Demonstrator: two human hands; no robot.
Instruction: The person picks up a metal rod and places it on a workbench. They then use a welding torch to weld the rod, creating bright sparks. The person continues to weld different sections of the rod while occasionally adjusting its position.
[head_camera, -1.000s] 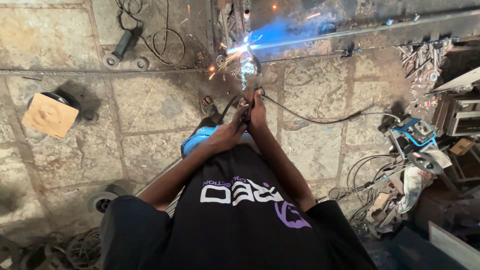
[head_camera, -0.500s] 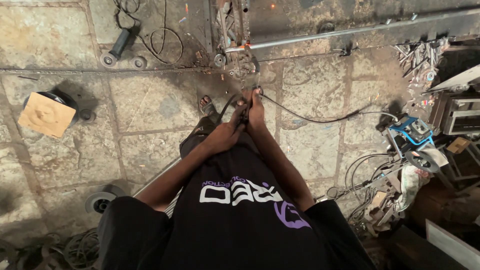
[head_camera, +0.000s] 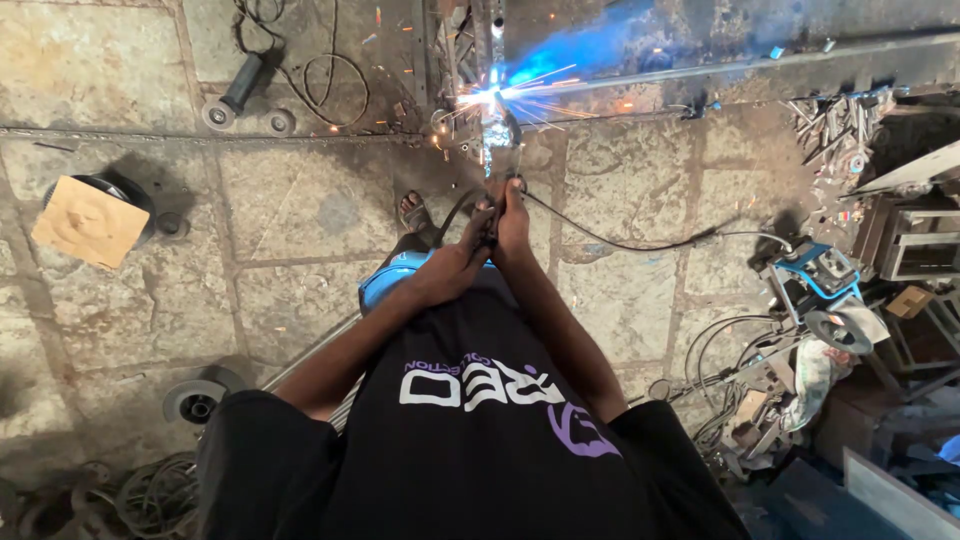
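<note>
Both my hands grip a welding electrode holder (head_camera: 503, 150) held out in front of me. My left hand (head_camera: 462, 258) wraps the handle from the left, and my right hand (head_camera: 513, 218) closes over it from the right. The holder's tip touches a long metal bar (head_camera: 700, 70) lying across the stone floor, where a bright blue-white arc (head_camera: 487, 97) throws orange sparks. A black cable (head_camera: 620, 243) runs from the holder off to the right.
An angle grinder (head_camera: 238, 88) with cable lies at the upper left. A cardboard-topped round object (head_camera: 88, 218) sits at the left, a grinding disc (head_camera: 195, 402) at the lower left. A blue welding machine (head_camera: 820, 275) and scrap metal crowd the right side.
One second ago the arc was lit, half a second ago it was out with no sparks, and now it burns again. My hands have stayed in about the same place.
</note>
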